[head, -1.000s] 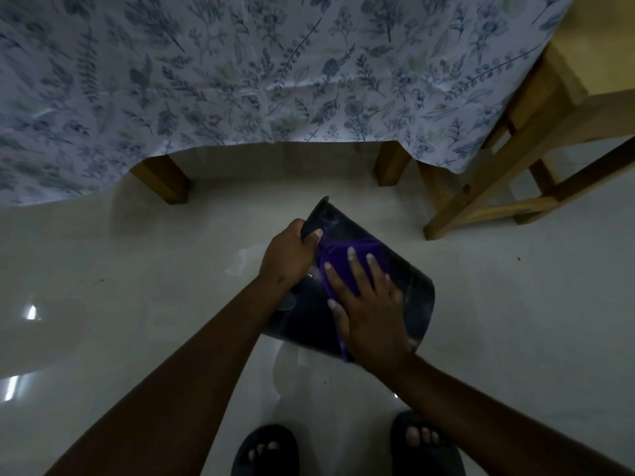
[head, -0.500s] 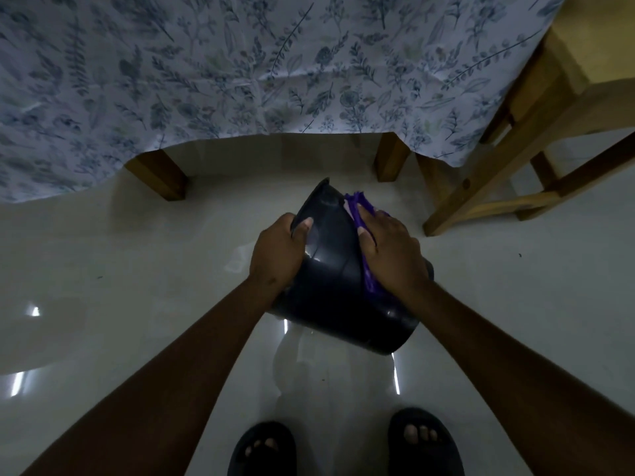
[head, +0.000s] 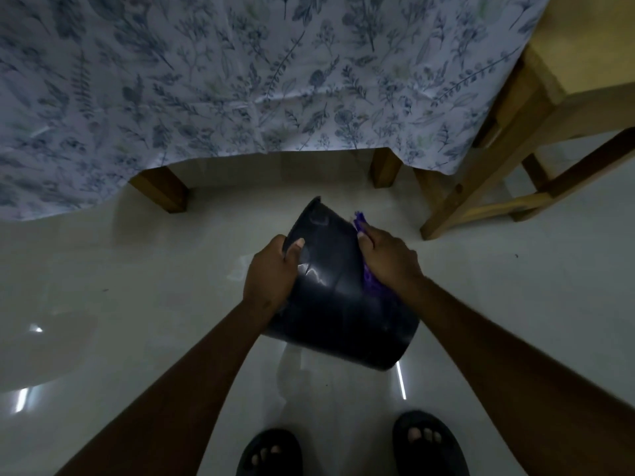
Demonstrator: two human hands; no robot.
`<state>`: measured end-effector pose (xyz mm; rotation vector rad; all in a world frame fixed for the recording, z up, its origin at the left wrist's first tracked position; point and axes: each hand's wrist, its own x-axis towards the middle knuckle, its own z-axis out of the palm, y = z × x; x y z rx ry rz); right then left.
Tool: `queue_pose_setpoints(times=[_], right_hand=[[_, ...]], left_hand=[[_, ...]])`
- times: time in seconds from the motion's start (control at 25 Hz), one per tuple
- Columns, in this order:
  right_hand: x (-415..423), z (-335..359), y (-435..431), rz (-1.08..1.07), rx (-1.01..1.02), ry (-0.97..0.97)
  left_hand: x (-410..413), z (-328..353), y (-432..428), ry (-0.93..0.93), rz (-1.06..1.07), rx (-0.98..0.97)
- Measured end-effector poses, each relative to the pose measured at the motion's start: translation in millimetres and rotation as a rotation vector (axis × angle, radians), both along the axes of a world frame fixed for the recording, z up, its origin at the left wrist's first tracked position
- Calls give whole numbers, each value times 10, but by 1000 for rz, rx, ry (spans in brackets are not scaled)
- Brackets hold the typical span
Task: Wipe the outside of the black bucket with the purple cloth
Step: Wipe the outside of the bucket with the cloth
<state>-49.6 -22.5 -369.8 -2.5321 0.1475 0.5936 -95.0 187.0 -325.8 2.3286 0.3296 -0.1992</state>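
Left hand (head: 271,269) grips tilted black bucket (head: 338,304) (off floor); right hand (head: 388,261) presses purple cloth (head: 369,283) against its side.

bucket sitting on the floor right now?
No: both hands hold the black bucket tilted in the air above the floor.
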Motion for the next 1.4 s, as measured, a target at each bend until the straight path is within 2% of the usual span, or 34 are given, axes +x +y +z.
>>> queue_pose_setpoints(times=[0.12,0.2,0.32,0.44,0.48,0.6,0.68,0.76,0.84,0.92,0.96,1.04,1.12,1.24,1.32,1.4], right_hand=[[-812,124,216,194,-204,-279],[-1196,146,344,295,-220,-392],[-727,57,326,249,-166,-348],[-65,5,257,41,2,-138],[-66,-28,264,34,-19,-117],[-826,16,404,258,-286,-294],[-1426,5,449,488,-295,-441],[-1625,-131,386,673,-275,-530],[-1431,-106,337,612,-241,-511],[-929,-3,362,342,-214,-453],[-601,11,337,231,-170,-372],[-107,61,308,140,-44,-204],[-125,52,318,145,-58,-160],[-901,56,428,314,-246,-311],[-1303,15,494,426,-292,-409],[-1307,-11,490,469,-286,-460]], left_hand=[[126,-19,20,30,-42,50],[179,-14,-10,35,-67,53],[121,40,-27,39,-60,24],[-19,19,17,26,-24,18],[-49,15,35,34,-12,29],[85,-33,32,75,11,70],[226,-13,-41,99,-6,74],[263,-1,-101,92,-25,66],[175,-9,-71,83,-19,2],[53,-20,-40,83,-4,-79],[6,-30,-29,85,7,-97],[-47,-26,-19,71,28,-109],[-29,-28,-15,69,36,-57],[74,-58,-15,95,22,18],[109,-38,-38,113,13,12],[68,-42,-42,94,13,-34]])
